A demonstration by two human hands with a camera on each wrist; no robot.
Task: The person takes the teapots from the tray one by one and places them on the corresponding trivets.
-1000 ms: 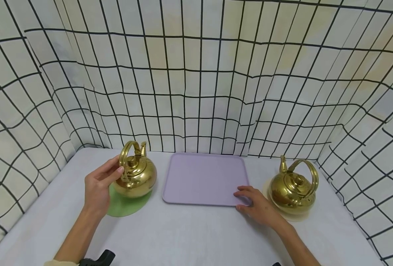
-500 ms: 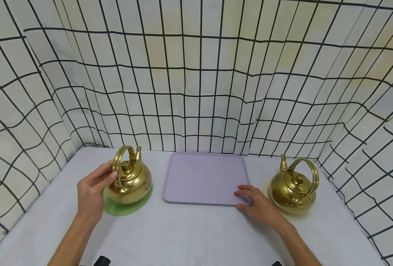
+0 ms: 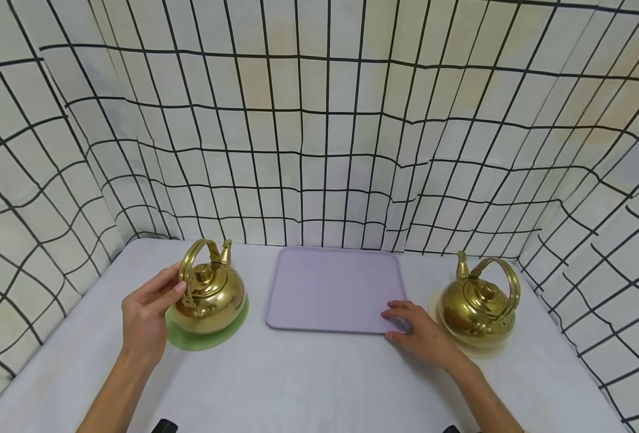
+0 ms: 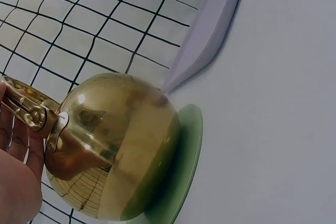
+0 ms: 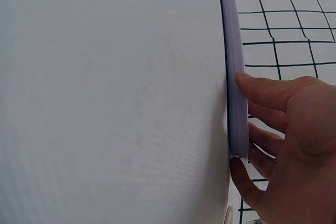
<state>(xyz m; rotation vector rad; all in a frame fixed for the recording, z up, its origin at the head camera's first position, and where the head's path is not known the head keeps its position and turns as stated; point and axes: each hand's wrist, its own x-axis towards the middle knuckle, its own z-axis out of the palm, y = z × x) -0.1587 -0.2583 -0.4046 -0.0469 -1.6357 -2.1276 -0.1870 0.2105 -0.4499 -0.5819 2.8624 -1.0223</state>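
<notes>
My left hand [image 3: 148,313] holds the arched handle of a shiny brass kettle [image 3: 211,300], its thumb against the handle's near side. Under the kettle lies a round green mat [image 3: 202,341]; in the left wrist view the kettle's base is right at the green mat [image 4: 191,150]. A pale purple rectangular tray [image 3: 332,288] lies at the middle of the table. With its thumb at the near rim and fingers over the inside, my right hand [image 3: 419,334] holds the tray's near right corner. In the right wrist view these fingers partly disappear behind the tray rim [image 5: 233,40].
A second brass kettle [image 3: 478,310] stands on a round cream mat [image 3: 481,353] just right of my right hand. The table wears a white cloth [image 3: 308,385]. White walls with a black grid [image 3: 314,138] close off its back and both sides.
My left hand has brought its kettle down and slightly left, further over the green mat; it barely moves in the last half second. The right hand stays at the tray corner.
</notes>
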